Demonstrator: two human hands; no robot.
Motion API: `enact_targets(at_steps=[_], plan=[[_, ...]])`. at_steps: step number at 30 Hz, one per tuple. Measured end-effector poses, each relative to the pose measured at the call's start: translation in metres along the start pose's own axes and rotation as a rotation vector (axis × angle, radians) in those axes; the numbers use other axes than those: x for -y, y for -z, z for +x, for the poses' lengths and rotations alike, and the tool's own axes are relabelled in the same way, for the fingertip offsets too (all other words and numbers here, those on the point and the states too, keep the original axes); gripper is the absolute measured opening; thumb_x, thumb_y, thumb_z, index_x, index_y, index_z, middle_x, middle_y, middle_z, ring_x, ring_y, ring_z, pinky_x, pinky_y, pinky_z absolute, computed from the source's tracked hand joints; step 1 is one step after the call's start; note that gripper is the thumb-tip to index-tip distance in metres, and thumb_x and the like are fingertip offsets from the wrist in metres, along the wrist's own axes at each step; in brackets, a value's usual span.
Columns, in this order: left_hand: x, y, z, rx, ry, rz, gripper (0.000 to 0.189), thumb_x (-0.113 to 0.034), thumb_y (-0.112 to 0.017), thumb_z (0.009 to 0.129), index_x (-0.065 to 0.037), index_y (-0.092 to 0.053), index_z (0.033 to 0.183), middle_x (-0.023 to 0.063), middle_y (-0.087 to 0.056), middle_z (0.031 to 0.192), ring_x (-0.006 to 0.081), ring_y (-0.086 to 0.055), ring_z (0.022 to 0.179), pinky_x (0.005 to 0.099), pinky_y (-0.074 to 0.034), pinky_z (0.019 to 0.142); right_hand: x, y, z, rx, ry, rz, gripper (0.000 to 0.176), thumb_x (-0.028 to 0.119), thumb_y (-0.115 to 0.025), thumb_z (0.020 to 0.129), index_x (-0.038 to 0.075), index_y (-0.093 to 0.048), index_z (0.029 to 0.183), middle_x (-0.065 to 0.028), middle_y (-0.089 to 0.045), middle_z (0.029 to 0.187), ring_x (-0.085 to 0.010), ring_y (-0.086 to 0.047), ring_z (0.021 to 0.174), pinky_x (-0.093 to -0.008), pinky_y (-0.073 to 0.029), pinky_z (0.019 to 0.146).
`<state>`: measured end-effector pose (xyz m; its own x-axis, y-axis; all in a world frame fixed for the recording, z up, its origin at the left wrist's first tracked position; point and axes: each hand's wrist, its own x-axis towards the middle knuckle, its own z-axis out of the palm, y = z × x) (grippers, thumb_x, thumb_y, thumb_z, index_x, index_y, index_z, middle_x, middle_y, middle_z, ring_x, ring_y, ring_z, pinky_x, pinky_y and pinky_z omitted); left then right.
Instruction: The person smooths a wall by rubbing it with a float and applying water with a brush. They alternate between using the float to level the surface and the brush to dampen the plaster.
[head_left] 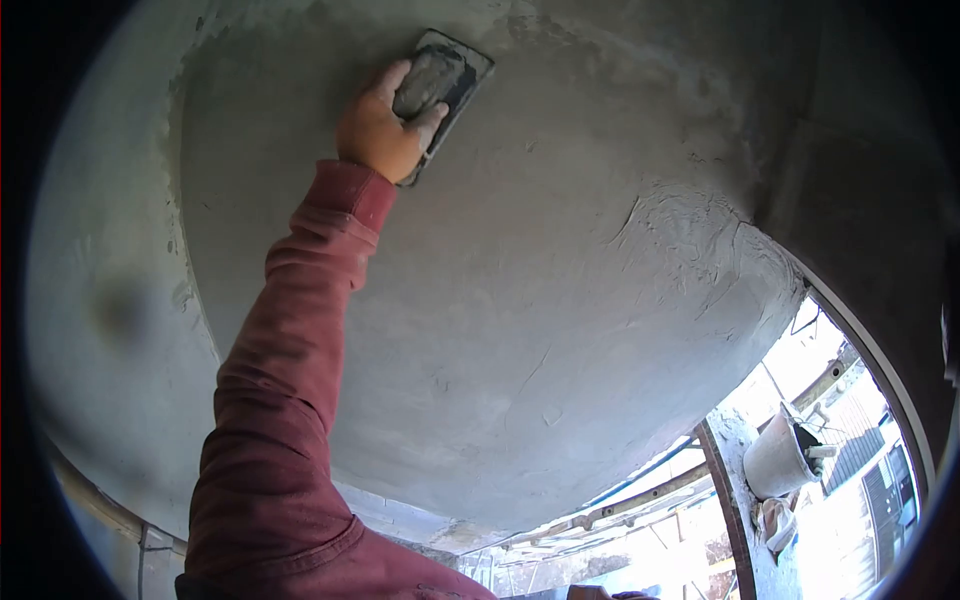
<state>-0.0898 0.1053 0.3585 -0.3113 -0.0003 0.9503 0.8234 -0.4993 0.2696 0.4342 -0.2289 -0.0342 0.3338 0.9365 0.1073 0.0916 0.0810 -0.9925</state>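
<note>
A dark rectangular plastering float (462, 75), smeared with grey, lies against the wet plaster surface (480, 260) at the upper middle. My left hand (385, 130) is closed round its grip, with fingers on either side. The left arm, in a dusty red sleeve, reaches up from the bottom edge. Around the float the plaster looks dark and fairly smooth. Rougher, ridged plaster (690, 235) shows on the right. My right hand cannot be made out in the picture.
At the lower right a white bucket (775, 460) with something in it stands on a plank (735, 475), beside a crumpled pale bag (776, 524). Poles and bright daylight show beyond the plaster's curved lower edge. A pale strip (880, 365) borders the opening. Small brown shape at the bottom edge, unclear.
</note>
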Motion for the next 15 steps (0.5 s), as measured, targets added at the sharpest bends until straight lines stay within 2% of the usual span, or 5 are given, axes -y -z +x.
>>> enact_targets(at_steps=[3, 7, 10, 14, 15], plan=[[-0.012, -0.001, -0.122, 0.187, -0.231, 0.038, 0.046, -0.019, -0.072, 0.065, -0.009, -0.058, 0.108, 0.0138, -0.058, 0.101, 0.0349, -0.059, 0.086, 0.0409, -0.049, 0.074, -0.003, -0.012, 0.016, 0.087, 0.087, 0.013, 0.019, 0.017, -0.061, 0.083, -0.002, -0.062, 0.088, -0.0144, -0.059, 0.099, -0.0228, -0.058, 0.082, -0.0358, -0.05, 0.07], [-0.004, 0.035, -0.308, 0.819, -0.2, -0.003, 0.051, -0.011, -0.071, 0.058, -0.014, -0.057, 0.107, 0.0057, -0.053, 0.096, 0.0253, -0.055, 0.09, 0.0404, -0.046, 0.072, 0.059, -0.073, 0.033, 0.232, -0.014, 0.038, 0.018, 0.002, -0.061, 0.076, -0.006, -0.06, 0.093, -0.0162, -0.06, 0.092, -0.0256, -0.059, 0.078, -0.0341, -0.053, 0.066], [-0.018, 0.09, -0.411, 1.006, 0.355, -0.117, 0.045, -0.018, -0.076, 0.062, -0.007, -0.06, 0.103, 0.0096, -0.059, 0.091, 0.0279, -0.057, 0.086, 0.0385, -0.047, 0.076, 0.061, -0.109, 0.039, 0.171, 0.071, 0.076, 0.019, 0.002, -0.062, 0.08, -0.002, -0.055, 0.097, -0.0109, -0.058, 0.092, -0.0193, -0.058, 0.086, -0.0317, -0.048, 0.077], [-0.066, 0.159, -0.489, 0.696, 1.934, -0.787, 0.034, -0.023, -0.059, 0.085, -0.004, -0.057, 0.112, 0.0059, -0.063, 0.098, 0.0198, -0.06, 0.09, 0.0352, -0.048, 0.08, 0.059, -0.156, 0.043, 0.225, 0.009, 0.292, 0.016, 0.004, -0.055, 0.086, -0.002, -0.052, 0.101, -0.0138, -0.058, 0.097, -0.0228, -0.061, 0.088, -0.033, -0.058, 0.065], [-0.076, 0.174, -0.505, 0.563, 2.129, -0.959, 0.032, -0.022, -0.055, 0.088, -0.001, -0.056, 0.113, 0.0077, -0.063, 0.099, 0.0205, -0.06, 0.091, 0.0357, -0.048, 0.081, 0.056, -0.165, 0.045, 0.286, -0.045, 0.339, 0.017, 0.004, -0.054, 0.086, -0.002, -0.052, 0.102, -0.0146, -0.058, 0.099, -0.0237, -0.061, 0.089, -0.0347, -0.058, 0.067]])
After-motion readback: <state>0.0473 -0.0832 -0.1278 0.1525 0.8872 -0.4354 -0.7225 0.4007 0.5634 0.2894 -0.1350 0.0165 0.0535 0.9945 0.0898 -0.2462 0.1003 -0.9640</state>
